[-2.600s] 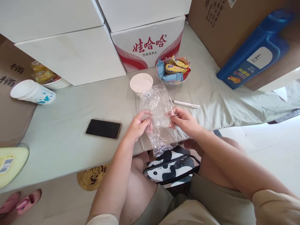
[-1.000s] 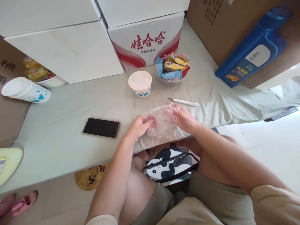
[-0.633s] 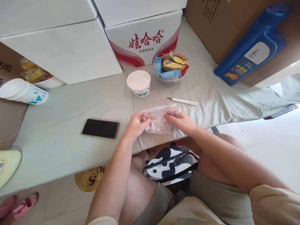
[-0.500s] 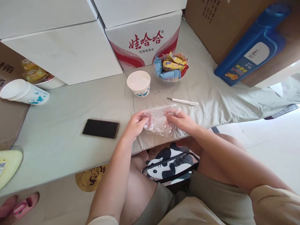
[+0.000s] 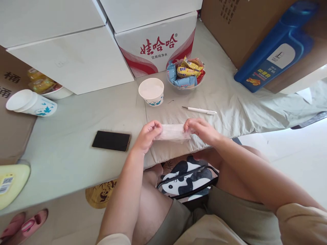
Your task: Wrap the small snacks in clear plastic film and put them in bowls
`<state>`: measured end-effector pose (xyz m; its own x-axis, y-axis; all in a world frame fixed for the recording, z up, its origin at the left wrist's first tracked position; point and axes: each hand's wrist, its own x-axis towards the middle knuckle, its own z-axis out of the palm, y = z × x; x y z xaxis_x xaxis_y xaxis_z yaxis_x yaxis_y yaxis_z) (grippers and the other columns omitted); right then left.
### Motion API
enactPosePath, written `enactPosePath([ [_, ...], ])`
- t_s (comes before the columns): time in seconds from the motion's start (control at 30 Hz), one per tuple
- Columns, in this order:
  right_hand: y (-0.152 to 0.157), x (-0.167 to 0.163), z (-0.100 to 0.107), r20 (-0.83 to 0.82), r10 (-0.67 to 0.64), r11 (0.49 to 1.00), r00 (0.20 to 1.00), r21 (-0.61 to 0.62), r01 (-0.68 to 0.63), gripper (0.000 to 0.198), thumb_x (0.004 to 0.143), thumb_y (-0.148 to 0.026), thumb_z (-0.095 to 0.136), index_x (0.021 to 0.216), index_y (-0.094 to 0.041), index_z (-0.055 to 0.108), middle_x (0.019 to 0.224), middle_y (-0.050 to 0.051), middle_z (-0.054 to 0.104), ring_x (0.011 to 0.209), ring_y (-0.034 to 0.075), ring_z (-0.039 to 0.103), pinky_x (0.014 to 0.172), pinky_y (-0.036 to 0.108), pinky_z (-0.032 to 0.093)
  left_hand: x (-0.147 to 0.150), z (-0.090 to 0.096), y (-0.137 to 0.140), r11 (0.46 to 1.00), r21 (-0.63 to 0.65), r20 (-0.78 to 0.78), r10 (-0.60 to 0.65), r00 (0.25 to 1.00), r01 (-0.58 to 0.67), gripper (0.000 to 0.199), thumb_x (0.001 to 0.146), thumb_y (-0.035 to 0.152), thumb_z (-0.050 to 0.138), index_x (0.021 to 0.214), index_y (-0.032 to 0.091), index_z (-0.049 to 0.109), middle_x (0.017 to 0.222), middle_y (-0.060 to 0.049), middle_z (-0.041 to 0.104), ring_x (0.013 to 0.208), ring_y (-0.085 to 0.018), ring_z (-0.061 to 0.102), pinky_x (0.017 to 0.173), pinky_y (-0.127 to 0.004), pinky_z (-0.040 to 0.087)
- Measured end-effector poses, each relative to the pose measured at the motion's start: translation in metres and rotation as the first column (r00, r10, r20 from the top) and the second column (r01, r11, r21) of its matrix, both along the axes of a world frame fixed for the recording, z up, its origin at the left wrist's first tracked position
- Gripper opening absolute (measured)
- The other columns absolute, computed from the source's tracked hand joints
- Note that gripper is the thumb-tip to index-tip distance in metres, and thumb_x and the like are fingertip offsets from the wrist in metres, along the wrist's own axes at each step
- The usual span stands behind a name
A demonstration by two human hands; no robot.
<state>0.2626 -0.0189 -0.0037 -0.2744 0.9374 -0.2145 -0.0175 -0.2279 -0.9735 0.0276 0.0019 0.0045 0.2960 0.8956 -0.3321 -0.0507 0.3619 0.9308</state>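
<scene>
Between my two hands a clear plastic film [image 5: 172, 132], perhaps a thin bag, is stretched in a narrow folded strip just above the table's front edge. My left hand [image 5: 149, 133] pinches its left end with thumb and fingers. At the other end, my right hand [image 5: 200, 129] is closed on the film, fingers curled inward. A white paper bowl [image 5: 151, 92] with blue leaf prints stands beyond my hands. Behind my right hand lies a white pen [image 5: 200, 110]. A black phone [image 5: 111, 141] rests flat to the left of my left hand.
A clear bowl of wrapped snacks [image 5: 186, 73] stands by a white and red carton [image 5: 158, 44]. A large blue bottle [image 5: 276, 51] is at right. Stacked paper cups [image 5: 33, 103] lie on their side at left, with a pale yellow bottle [image 5: 12, 185] nearer.
The film has gone from a loose, crumpled, wider sheet to a narrower folded strip. My right hand has shifted slightly right, its fingers now curled over the film's end.
</scene>
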Motion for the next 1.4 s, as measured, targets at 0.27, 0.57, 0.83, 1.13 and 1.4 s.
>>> enactPosePath([
  [0.27,0.002,-0.005,-0.004,0.147,-0.236,0.972,0.961,0.054,0.23,0.039,0.067,-0.035,0.07,0.097,-0.025,0.049,0.067,-0.007,0.052,0.059,0.013,0.049,0.059,0.027,0.038,-0.001,-0.013,0.009,0.922,0.214,-0.025,0.336,0.942,-0.323,0.036,0.061,0.021,0.074,0.091,0.021,0.054,0.091,0.002,0.06,0.079,-0.009,0.06,0.075,-0.022,0.048],
  [0.57,-0.015,-0.016,0.008,0.217,-0.16,0.907,0.963,0.417,0.057,0.018,0.082,-0.031,0.061,0.076,-0.023,0.046,0.108,0.007,0.068,0.108,0.024,0.06,0.097,0.039,0.042,0.017,-0.013,-0.004,0.969,0.247,0.005,0.004,1.0,-0.005,0.054,0.069,0.039,0.082,0.113,0.023,0.056,0.127,-0.008,0.063,0.114,-0.02,0.064,0.091,-0.029,0.052],
  [0.83,-0.014,-0.025,0.002,0.155,-0.178,0.962,0.972,0.236,0.139,0.026,0.084,-0.044,0.064,0.084,-0.024,0.048,0.076,-0.003,0.052,0.068,0.014,0.047,0.066,0.028,0.039,0.026,-0.008,-0.008,0.946,0.211,-0.146,-0.219,0.965,0.246,0.043,0.087,0.051,0.064,0.114,0.018,0.07,0.117,-0.011,0.073,0.113,-0.027,0.065,0.099,-0.037,0.048],
  [1.13,-0.011,-0.029,-0.001,0.277,-0.09,0.984,0.957,0.171,0.043,0.026,0.078,-0.045,0.065,0.076,-0.022,0.052,0.062,-0.005,0.048,0.058,0.012,0.041,0.057,0.027,0.032,0.023,-0.014,-0.01,0.979,0.158,-0.04,-0.121,0.992,0.126,0.054,0.078,0.042,0.073,0.128,0.025,0.06,0.118,-0.007,0.066,0.104,-0.02,0.064,0.093,-0.032,0.05],
  [1.4,0.003,-0.051,-0.006,0.046,-0.026,0.975,0.999,0.219,0.015,0.028,0.085,-0.052,0.059,0.088,-0.023,0.061,0.08,0.001,0.064,0.078,0.018,0.059,0.071,0.031,0.047,0.016,-0.015,-0.005,0.973,0.224,-0.088,0.079,0.993,-0.057,0.055,0.063,0.052,0.086,0.101,0.019,0.067,0.101,-0.008,0.073,0.094,-0.022,0.069,0.085,-0.032,0.055],
])
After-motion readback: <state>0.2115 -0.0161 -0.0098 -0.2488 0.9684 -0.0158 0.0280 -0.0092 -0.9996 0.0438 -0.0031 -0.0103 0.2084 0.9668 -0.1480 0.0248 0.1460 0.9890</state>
